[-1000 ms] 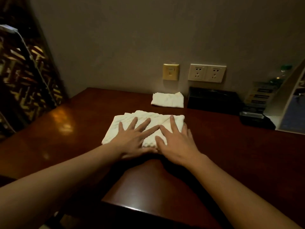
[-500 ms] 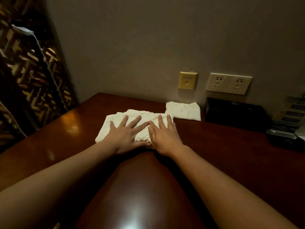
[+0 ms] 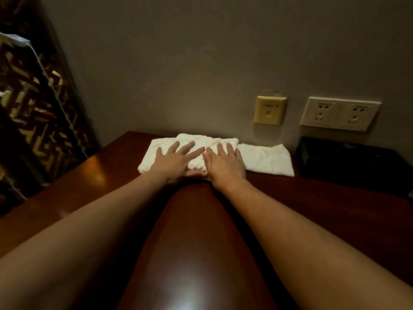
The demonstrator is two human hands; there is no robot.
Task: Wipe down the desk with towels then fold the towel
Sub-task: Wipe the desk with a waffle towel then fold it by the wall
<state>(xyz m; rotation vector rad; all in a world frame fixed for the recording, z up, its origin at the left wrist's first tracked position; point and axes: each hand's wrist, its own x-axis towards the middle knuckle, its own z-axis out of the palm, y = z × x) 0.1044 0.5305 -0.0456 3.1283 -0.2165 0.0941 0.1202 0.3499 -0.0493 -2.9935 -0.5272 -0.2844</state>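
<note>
The white waffle-weave towel (image 3: 207, 140) now lies at the far edge of the dark wooden desk (image 3: 201, 231), close under the wall (image 3: 178, 63), its right end touching or overlapping a second folded white towel (image 3: 266, 159); a second ago it sat nearer mid-desk, clearly apart from that other towel, so the hands have slid it away from the person in one forward stroke; the left hand (image 3: 176, 159) and the right hand (image 3: 225, 164) lie side by side on top of it, index fingers nearly meeting; each grip is released, fingers straight and spread, palms pressing the cloth flat rather than grasping it; this reads as a wiping pass at its far limit, since the wall leaves no room beyond; I judge the wiping under way, with the right-hand stretch towards the black box (image 3: 348, 162) perhaps still to cover; the towel is bunched in rough layers, so the proper fold looks not yet done.
</note>
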